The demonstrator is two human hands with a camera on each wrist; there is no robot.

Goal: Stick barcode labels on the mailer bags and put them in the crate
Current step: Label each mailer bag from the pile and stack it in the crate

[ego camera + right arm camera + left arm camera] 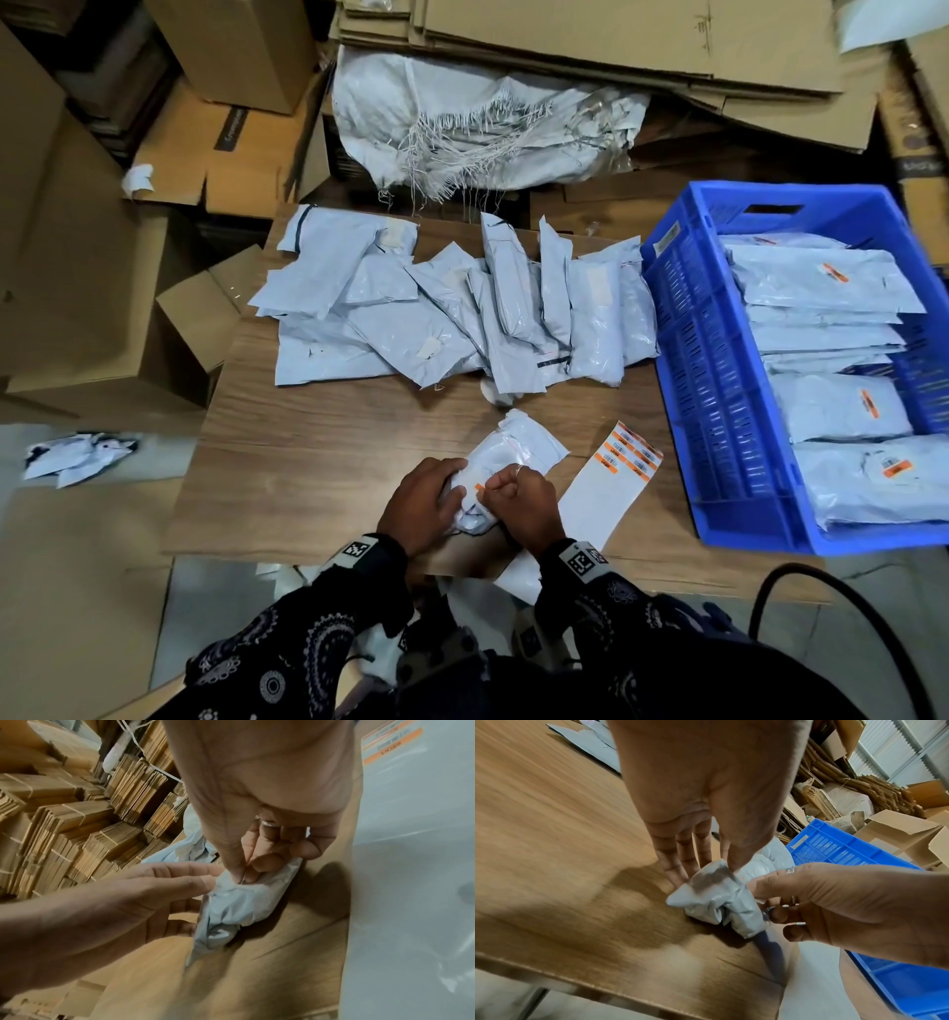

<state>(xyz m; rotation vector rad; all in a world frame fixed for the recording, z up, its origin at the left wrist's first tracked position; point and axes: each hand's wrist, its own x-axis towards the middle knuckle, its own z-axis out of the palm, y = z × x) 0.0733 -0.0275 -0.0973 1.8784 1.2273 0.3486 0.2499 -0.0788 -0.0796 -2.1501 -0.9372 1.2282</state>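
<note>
A small grey mailer bag lies on the wooden table right in front of me. My left hand holds its near end, thumb on top and straight fingers behind it. My right hand pinches an orange barcode label between thumb and forefinger, against the bag. The label's face is mostly hidden by my fingers. The label sheet with several orange labels lies just right of my hands. The blue crate stands at the right with labelled bags in it.
A pile of unlabelled mailer bags covers the far part of the table. Cardboard boxes and flat cardboard surround the table, with a torn white sack behind. Crumpled scraps lie on the floor at the left.
</note>
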